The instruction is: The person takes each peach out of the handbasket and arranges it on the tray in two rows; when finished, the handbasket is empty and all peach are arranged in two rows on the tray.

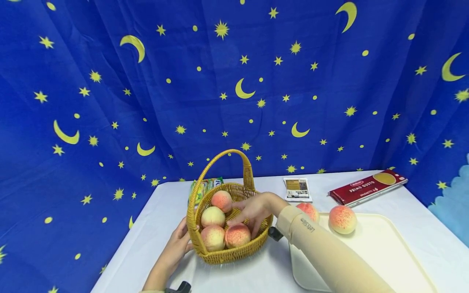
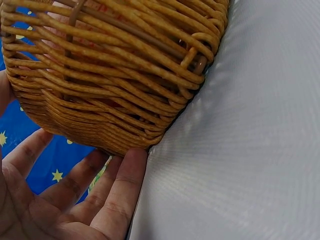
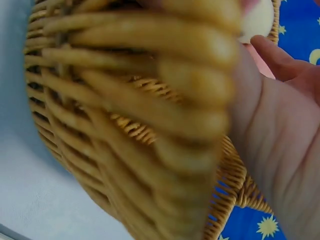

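Note:
A woven wicker basket (image 1: 234, 257) with a tall arched handle stands on the white table in the head view. Inside lie several peaches, among them a red one (image 1: 238, 236) at the front and a pale one (image 1: 213, 217) further left. My right hand (image 1: 253, 209) reaches over the basket's right rim, fingers spread beside the red peach; contact with it is unclear. In the right wrist view, basket weave hides most of those fingers. With extended fingers, my left hand (image 1: 175, 248) touches the basket's left side; its fingertips (image 2: 134, 162) meet the weave low down.
A cream tray (image 1: 381, 244) lies on the right, with a peach (image 1: 342, 219) on it and another peach (image 1: 308, 211) partly behind my sleeve. Farther back are a red spaghetti pack (image 1: 368, 187), a small packet (image 1: 297, 189) and a green packet (image 1: 207, 187) behind the basket.

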### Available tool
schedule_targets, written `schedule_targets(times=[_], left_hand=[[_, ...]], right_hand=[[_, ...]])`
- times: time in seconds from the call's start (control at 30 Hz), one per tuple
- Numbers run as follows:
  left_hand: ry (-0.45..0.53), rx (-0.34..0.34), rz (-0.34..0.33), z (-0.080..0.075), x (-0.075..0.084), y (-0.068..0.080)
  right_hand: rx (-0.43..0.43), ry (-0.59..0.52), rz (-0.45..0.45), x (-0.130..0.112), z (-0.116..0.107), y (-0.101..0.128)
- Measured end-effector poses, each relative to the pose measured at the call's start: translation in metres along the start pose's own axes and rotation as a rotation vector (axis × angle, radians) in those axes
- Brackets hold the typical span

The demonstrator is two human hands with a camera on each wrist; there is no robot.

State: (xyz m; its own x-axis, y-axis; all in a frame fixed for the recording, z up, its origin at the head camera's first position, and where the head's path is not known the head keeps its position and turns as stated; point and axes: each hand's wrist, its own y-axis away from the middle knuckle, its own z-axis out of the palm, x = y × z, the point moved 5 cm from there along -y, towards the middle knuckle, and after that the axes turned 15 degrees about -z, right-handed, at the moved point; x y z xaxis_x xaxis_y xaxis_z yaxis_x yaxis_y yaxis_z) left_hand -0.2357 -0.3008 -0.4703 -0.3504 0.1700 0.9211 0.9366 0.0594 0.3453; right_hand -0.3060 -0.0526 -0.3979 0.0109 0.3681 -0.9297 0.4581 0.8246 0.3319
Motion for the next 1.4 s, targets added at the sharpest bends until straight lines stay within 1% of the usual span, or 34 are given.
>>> schedule_targets(times=[0.13, 0.37, 0.5, 0.67, 0.87, 1.07, 1.17, 1.4], left_hand=[[0.005, 0.002, -0.015, -0.001, -0.002, -0.001], [0.002, 0.005, -0.016, 0.000, -0.002, 0.000], [0.002, 0.008, -0.010, 0.000, 0.000, 0.001], [-0.001, 0.013, -0.008, 0.001, 0.000, 0.001], [-0.010, 0.017, -0.002, 0.001, 0.001, 0.000], [-0.014, 0.022, -0.004, 0.001, 0.001, 0.000], [-0.012, 0.023, -0.015, 0.001, 0.000, 0.000], [-0.012, 0.017, -0.011, 0.001, 0.001, 0.001]], right_hand=[[-0.024, 0.046, -0.002, -0.001, 0.004, -0.001], [-0.041, 0.061, -0.014, 0.000, 0.005, -0.002], [-0.034, 0.079, -0.014, 0.001, 0.004, -0.003], [-0.021, 0.127, -0.019, 0.001, 0.002, -0.002], [-0.005, 0.189, -0.077, -0.001, -0.003, 0.002], [0.021, 0.204, -0.155, -0.004, -0.010, 0.006], [0.042, 0.212, -0.190, -0.006, -0.014, 0.010], [0.088, 0.222, -0.266, -0.009, -0.021, 0.017]])
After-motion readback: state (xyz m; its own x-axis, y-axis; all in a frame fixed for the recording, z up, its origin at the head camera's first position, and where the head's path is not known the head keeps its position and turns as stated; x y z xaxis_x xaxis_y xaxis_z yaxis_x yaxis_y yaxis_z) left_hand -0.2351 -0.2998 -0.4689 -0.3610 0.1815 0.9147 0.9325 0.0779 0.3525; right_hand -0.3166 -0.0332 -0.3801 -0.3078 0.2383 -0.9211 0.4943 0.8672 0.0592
